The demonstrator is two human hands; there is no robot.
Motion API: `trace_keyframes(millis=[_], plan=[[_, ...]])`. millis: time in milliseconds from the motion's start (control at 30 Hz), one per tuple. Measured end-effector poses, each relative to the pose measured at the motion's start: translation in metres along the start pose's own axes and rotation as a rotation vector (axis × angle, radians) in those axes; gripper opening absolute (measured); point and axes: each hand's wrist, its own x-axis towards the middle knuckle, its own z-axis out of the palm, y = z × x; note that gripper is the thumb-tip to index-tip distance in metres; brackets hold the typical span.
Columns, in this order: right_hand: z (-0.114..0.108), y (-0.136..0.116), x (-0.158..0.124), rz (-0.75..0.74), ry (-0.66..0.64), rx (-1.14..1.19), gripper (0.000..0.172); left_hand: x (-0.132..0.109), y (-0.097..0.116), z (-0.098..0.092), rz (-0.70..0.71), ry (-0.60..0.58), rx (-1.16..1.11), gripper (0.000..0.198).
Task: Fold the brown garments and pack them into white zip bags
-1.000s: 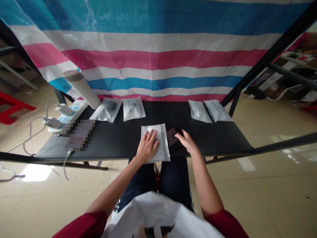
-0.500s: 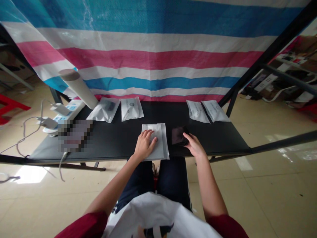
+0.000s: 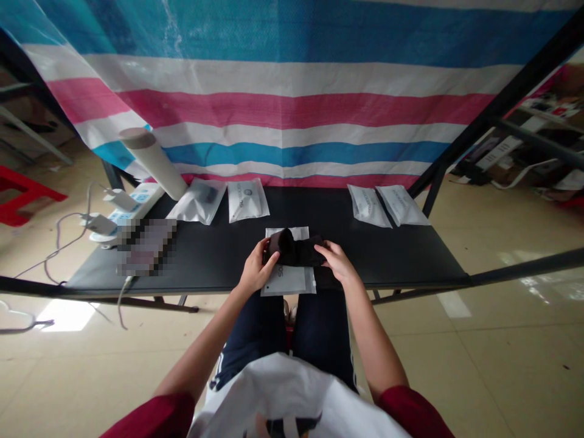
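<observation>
Both hands hold a folded black cloth piece (image 3: 305, 252) just above the table's front edge; its exact kind is not clear. My left hand (image 3: 258, 267) grips its left end, where the fabric is rolled up into a bump. At the other end, the fingers of my right hand (image 3: 338, 261) pinch the flatter part. Beneath the cloth lies a flat whitish zip bag (image 3: 288, 282) with dark print, partly covered and reaching slightly past the table edge.
Filled whitish bags stand along the back: a bulging bag (image 3: 201, 202) and a printed bag (image 3: 247, 199) on the left, two more (image 3: 368, 205) on the right. A bottle (image 3: 157, 167), power strip (image 3: 137, 204) and cabled phone (image 3: 146, 246) occupy the left of the black table (image 3: 387, 258).
The black cloth has moved left from beside the zip bag to above it, and is now partly unfolded. My left hand has left the bag and taken hold of the cloth.
</observation>
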Motion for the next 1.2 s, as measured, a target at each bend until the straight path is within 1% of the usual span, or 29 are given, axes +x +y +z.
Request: trace_keyframes(millis=[200,267,367,433,500,633,700,767,867,933,1033,1133,1200], plan=[[-0.004,0.001,0.0,0.003,0.002,0.008,0.033,-0.001,-0.001,-0.001,0.024,-0.02,-0.011,0.056],[-0.003,0.0,0.001,-0.003,0.004,-0.004,0.032,-0.002,0.0,-0.002,0.034,-0.026,-0.007,0.065],[-0.002,-0.002,0.002,-0.017,0.002,-0.017,0.032,-0.003,0.002,-0.001,0.045,-0.024,0.055,0.088],[-0.002,-0.002,0.002,-0.027,-0.006,-0.021,0.032,-0.002,0.002,0.001,0.041,-0.008,0.115,0.094],[-0.002,-0.002,0.002,-0.036,-0.014,-0.022,0.032,-0.002,0.001,0.002,0.039,0.007,0.15,0.087],[-0.004,-0.001,0.002,-0.066,-0.002,-0.033,0.032,0.0,-0.003,0.002,0.07,0.066,0.167,0.052],[-0.007,0.0,0.003,-0.105,0.017,-0.07,0.031,0.001,-0.004,0.001,0.06,0.117,0.173,0.042],[-0.009,-0.001,0.004,-0.151,0.033,-0.12,0.03,0.003,-0.004,0.0,0.034,0.152,0.158,0.045],[-0.013,-0.003,0.006,-0.187,0.049,-0.177,0.031,0.007,-0.003,-0.003,0.005,0.136,0.088,0.052],[-0.016,-0.005,0.006,-0.205,0.063,-0.19,0.032,0.011,-0.003,-0.007,-0.001,0.128,0.038,0.049],[-0.021,-0.005,0.004,-0.255,0.113,-0.177,0.031,0.012,-0.003,-0.016,0.009,0.155,-0.01,0.043],[-0.029,-0.004,0.002,-0.275,0.194,-0.174,0.03,0.008,-0.006,-0.025,0.014,0.174,-0.016,0.044],[-0.036,-0.002,0.001,-0.283,0.23,-0.189,0.03,0.003,-0.008,-0.031,0.016,0.162,-0.012,0.045]])
